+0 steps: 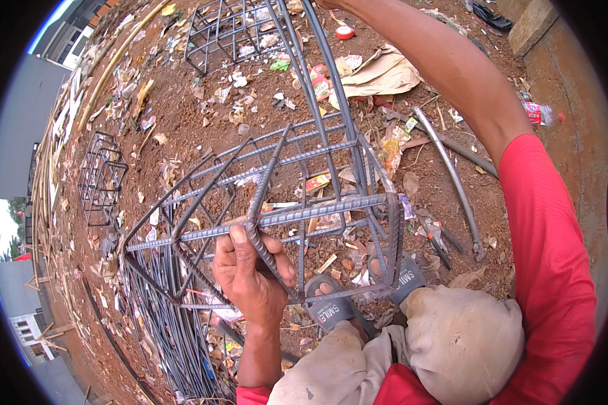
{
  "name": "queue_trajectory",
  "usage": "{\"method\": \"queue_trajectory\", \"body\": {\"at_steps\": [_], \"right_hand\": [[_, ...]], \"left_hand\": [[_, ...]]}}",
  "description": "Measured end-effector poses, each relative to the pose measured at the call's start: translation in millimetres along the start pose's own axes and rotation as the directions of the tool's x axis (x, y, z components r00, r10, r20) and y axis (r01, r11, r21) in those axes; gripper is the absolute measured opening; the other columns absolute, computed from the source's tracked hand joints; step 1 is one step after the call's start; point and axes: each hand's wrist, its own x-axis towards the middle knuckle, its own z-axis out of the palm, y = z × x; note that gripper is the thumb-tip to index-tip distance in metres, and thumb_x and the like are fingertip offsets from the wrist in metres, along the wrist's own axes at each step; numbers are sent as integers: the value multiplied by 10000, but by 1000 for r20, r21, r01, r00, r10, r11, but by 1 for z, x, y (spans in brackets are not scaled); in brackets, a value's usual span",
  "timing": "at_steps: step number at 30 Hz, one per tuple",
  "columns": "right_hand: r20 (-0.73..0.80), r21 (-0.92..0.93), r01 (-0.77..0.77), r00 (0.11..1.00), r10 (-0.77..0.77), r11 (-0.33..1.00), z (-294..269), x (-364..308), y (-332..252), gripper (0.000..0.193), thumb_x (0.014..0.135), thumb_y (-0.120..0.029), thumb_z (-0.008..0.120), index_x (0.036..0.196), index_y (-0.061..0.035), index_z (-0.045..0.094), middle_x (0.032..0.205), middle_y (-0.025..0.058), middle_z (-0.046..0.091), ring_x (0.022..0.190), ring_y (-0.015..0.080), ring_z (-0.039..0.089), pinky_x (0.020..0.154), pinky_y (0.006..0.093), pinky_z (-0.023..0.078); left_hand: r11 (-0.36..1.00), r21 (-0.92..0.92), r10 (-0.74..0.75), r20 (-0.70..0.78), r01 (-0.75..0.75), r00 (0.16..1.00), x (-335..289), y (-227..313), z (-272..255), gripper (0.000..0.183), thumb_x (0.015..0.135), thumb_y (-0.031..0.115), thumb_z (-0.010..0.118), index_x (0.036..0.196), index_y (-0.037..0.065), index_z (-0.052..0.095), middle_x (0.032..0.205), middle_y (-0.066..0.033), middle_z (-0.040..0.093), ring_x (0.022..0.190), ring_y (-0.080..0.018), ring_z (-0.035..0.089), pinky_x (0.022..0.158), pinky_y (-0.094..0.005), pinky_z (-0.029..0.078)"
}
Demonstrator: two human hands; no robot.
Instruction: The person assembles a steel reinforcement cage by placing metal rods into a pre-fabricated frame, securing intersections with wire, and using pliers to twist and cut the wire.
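Note:
A rebar cage of ribbed long bars and bent square stirrups stands in front of me, above my sandalled feet. My left hand is closed around it where a stirrup crosses a long bar, the thumb pressed on the near side. From the cage's right part, long steel bars run away to the upper edge. My right arm stretches forward to the same bars. Only a sliver of my right hand shows beside them at the top edge; its fingers are out of sight.
Another rebar cage lies at the far side, with a smaller one at left. A bundle of thin rods sits beneath the held cage. Pincers, a bent metal bar and a red tape measure lie on littered soil.

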Motion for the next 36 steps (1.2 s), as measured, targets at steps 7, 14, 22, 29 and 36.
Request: {"method": "queue_trajectory", "body": {"at_steps": [7, 14, 22, 29, 36], "right_hand": [[-42, -97, -59, 998, 55, 994, 1, 9, 18, 261, 723, -218, 847, 686, 1, 710, 686, 95, 665, 615, 176, 582, 568, 340, 452], [-57, -123, -78, 996, 71, 989, 0, 13, 21, 282, 709, -246, 858, 679, -6, 712, 684, 91, 662, 604, 175, 568, 553, 343, 435], [-79, -209, -119, 991, 105, 971, -4, 26, 32, 310, 691, -293, 871, 669, -24, 718, 681, 83, 659, 586, 171, 537, 519, 346, 399], [-56, -164, -180, 983, 173, 970, 1, 14, 24, 289, 702, -301, 858, 676, -46, 725, 642, 53, 642, 524, 148, 481, 485, 338, 363], [-1, -173, -106, 994, 107, 979, -2, 13, 19, 288, 705, -285, 855, 687, -28, 726, 652, 61, 658, 542, 147, 520, 493, 332, 388]], "left_hand": [[962, 254, -140, 133, 102, 981, 10, 4, 11, 296, 1025, 215, 519, 1130, -62, 524, 980, -206, 669, 761, -258, 702, 663, -361, 606], [192, 496, 576, 641, -847, 507, -66, -47, -91, 402, 917, 150, 641, 1263, 2, 499, 1133, -178, 586, 960, -294, 627, 801, -404, 522], [-116, 887, 250, 461, -446, 852, -38, -123, -83, 578, 840, 148, 715, 1350, 30, 468, 1261, -186, 540, 1237, -417, 497, 1069, -545, 351], [99, 798, 107, 586, -595, 803, 16, -119, -66, 634, 773, 183, 806, 1306, 19, 504, 1307, -185, 564, 1209, -362, 540, 1040, -491, 385], [125, 738, -63, 673, -663, 737, 49, -104, -54, 271, 813, 321, 761, 1032, 169, 710, 973, 8, 678, 774, -246, 687, 605, -378, 549]]}}
